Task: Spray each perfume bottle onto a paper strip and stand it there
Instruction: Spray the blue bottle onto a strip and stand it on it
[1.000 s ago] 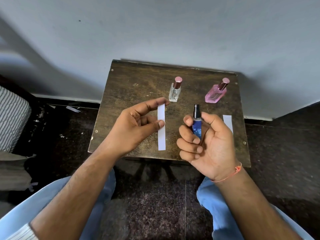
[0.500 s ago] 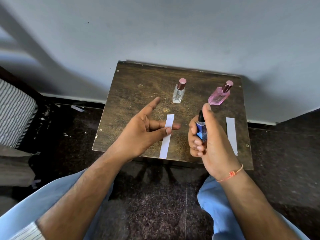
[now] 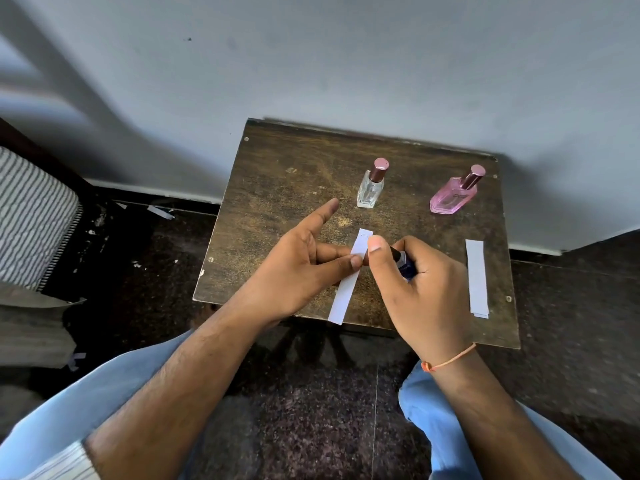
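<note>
Holding a white paper strip [image 3: 349, 276] between 2 fingers, the left hand [image 3: 294, 268] pinches the strip a little above its middle; the index finger points away, extended and free. The strip slants from upper right to lower left, its lower end reaching past the near edge of the wooden table [image 3: 277, 188]. The right hand [image 3: 420, 289] is closed around a small blue perfume bottle [image 3: 404, 266], of which only the dark nozzle end and a patch of blue glass show between thumb and curled fingers. The bottle is tilted, its nozzle aimed left toward the upper part of the strip, with the right thumb tip just beside the paper's edge. Whether spray is leaving the nozzle cannot be told.

At the far side of the table stand 2 more bottles, well apart from both hands: a clear bottle [image 3: 371, 187] with a rose-coloured cap, upright, and a pink bottle [image 3: 452, 199] with a similar cap, near the right rear corner. A 2nd paper strip [image 3: 478, 277] lies flat near the table's right edge.

The table is dark, scuffed wood set against a pale wall [image 3: 311, 64]. The floor [image 3: 304, 410] is dark speckled stone. A striped fabric object [image 3: 31, 216] sits at left. An orange thread [image 3: 450, 358] circles the right wrist.
</note>
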`<move>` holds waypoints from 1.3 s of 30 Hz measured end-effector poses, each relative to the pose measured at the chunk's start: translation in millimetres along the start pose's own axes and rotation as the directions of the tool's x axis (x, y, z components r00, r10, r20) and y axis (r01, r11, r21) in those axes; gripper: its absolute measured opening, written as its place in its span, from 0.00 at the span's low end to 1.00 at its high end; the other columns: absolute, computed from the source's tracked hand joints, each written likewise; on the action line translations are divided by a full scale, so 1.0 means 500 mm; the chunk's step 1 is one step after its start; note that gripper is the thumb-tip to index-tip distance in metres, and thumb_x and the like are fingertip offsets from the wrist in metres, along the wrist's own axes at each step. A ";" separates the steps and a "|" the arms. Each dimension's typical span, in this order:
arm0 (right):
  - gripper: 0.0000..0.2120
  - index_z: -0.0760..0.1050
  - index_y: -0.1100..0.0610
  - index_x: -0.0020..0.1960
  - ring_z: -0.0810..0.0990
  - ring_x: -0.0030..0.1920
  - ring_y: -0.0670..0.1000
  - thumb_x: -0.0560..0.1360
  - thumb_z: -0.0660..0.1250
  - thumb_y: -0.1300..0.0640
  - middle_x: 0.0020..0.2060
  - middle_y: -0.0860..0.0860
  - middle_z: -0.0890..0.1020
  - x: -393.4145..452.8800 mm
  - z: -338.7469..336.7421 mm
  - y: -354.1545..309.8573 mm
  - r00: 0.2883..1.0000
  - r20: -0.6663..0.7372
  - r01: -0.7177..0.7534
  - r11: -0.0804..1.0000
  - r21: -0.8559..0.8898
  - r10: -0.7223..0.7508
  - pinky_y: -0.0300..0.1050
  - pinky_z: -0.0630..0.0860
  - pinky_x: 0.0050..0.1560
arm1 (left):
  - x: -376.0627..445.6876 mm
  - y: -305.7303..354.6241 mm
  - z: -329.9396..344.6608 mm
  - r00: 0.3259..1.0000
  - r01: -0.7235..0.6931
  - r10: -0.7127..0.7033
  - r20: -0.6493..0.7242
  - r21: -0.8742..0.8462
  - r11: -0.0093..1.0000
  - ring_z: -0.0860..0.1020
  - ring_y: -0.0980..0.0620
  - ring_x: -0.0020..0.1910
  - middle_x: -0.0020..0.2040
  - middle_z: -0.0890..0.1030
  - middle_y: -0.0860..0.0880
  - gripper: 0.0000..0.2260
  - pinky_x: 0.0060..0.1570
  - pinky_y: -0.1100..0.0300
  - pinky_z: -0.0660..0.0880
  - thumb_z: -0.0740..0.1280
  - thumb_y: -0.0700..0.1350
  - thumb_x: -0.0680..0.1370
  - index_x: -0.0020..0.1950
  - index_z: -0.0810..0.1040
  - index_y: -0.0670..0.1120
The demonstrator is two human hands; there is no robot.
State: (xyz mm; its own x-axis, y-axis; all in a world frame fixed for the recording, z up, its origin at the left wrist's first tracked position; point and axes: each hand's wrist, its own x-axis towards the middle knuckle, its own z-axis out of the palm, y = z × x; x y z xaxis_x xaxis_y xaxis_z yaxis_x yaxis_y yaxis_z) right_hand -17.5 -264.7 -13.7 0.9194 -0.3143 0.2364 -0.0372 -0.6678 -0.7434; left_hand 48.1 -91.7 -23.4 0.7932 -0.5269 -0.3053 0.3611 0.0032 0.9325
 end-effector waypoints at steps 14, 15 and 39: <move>0.27 0.72 0.59 0.33 0.70 0.26 0.54 0.83 0.64 0.40 0.24 0.50 0.71 -0.001 0.003 0.004 0.995 -0.059 0.080 0.997 -0.006 -0.080 0.49 0.65 0.29 | -0.001 0.004 0.002 0.999 0.039 -0.039 0.007 -0.068 0.997 0.85 0.43 0.58 0.55 0.90 0.41 0.43 0.73 0.50 0.77 0.71 0.34 0.82 0.89 0.47 0.48; 0.27 0.73 0.59 0.33 0.71 0.26 0.53 0.83 0.64 0.40 0.24 0.50 0.71 0.000 0.002 0.005 0.995 -0.060 0.077 0.997 -0.004 -0.077 0.49 0.65 0.29 | 0.000 0.004 0.002 0.999 0.041 -0.040 0.008 -0.070 0.997 0.86 0.43 0.58 0.55 0.90 0.42 0.43 0.73 0.51 0.77 0.71 0.34 0.82 0.89 0.47 0.48; 0.26 0.75 0.57 0.33 0.71 0.28 0.52 0.82 0.63 0.40 0.23 0.48 0.71 0.002 0.001 0.005 1.000 0.014 0.001 0.999 0.054 -0.002 0.43 0.64 0.29 | 0.003 0.002 0.003 1.000 0.016 -0.015 0.022 -0.054 0.998 0.88 0.47 0.57 0.55 0.90 0.42 0.43 0.72 0.52 0.78 0.72 0.35 0.82 0.88 0.48 0.49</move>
State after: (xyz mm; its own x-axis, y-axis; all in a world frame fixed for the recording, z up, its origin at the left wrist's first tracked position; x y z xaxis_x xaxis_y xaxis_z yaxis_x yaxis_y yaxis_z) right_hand -16.7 -266.3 -15.4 0.9248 -0.3037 0.2291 -0.0148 -0.6306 -0.7760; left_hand 49.1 -93.8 -22.5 0.7769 -0.5453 -0.3147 0.3998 0.0411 0.9157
